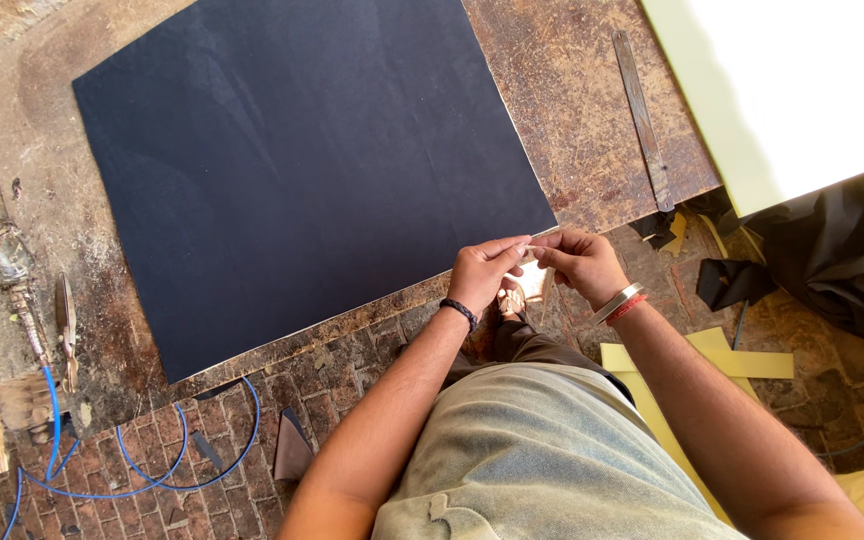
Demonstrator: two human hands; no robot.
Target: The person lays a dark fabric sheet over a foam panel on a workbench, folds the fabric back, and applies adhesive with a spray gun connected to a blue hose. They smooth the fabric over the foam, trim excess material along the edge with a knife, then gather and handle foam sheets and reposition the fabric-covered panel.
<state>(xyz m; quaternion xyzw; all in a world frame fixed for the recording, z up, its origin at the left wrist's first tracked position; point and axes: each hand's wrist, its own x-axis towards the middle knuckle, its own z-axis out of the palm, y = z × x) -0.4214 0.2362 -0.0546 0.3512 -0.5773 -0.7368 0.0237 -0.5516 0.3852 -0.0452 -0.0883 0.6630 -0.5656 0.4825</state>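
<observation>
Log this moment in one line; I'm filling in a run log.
left hand: pinching sheet corner | right hand: pinching same corner | black sheet: flat on worn table | ruler: untouched

A large black sheet (302,170) lies flat on the worn worktop (572,120), its near right corner at the worktop's front edge. There the left hand (482,272) and right hand (582,262) meet, fingers (522,244) pinching that corner. A metal ruler (642,120) lies along the right edge.
</observation>
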